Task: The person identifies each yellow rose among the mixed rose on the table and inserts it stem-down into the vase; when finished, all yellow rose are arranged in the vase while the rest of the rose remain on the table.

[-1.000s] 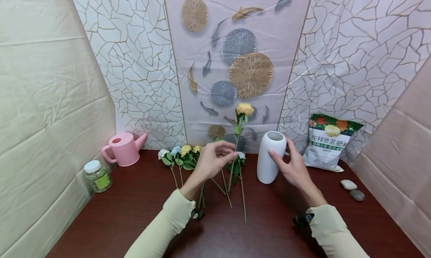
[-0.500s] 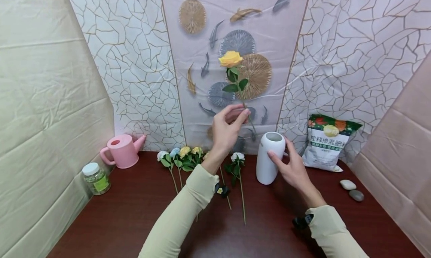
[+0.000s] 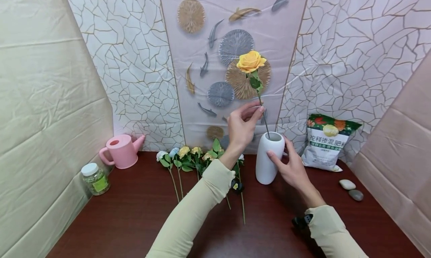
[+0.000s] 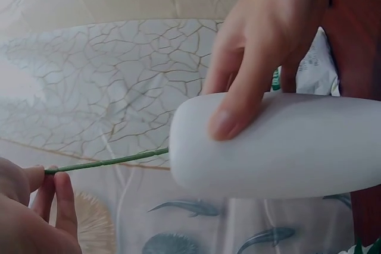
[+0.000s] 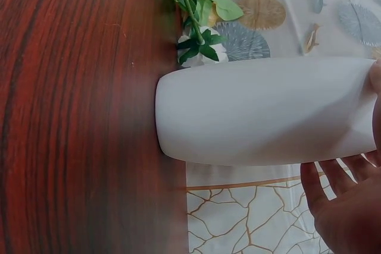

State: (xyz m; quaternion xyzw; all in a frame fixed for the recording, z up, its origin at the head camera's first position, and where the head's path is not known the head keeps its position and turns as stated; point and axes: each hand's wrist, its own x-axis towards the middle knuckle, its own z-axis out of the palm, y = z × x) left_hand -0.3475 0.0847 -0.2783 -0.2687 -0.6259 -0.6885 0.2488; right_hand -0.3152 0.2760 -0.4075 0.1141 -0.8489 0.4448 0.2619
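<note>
My left hand [image 3: 241, 129] pinches the green stem of a yellow rose [image 3: 251, 62] between thumb and fingers. The bloom stands above the hand, and the stem's lower end is at the mouth of a white vase [image 3: 266, 162], passing inside the rim. In the left wrist view the stem [image 4: 125, 159] runs from the fingertips to the vase's opening. My right hand [image 3: 292, 167] grips the upper part of the vase from its right side, thumb in front. The vase stands upright on the table. Several other flowers [image 3: 184, 152] lie left of it, partly hidden behind my left arm.
On the dark red table [image 3: 111, 224], a pink watering can [image 3: 123, 151] and a lidded jar [image 3: 95, 179] stand at the left. A fertilizer bag [image 3: 328, 142] leans at the back right, near a white stone [image 3: 347, 184] and a grey stone [image 3: 355, 194]. Fabric walls surround the table.
My left hand has lifted the yellow rose off the table, carried it up and rightward, and brought its stem end into the vase's mouth. My right hand has kept its grip on the vase.
</note>
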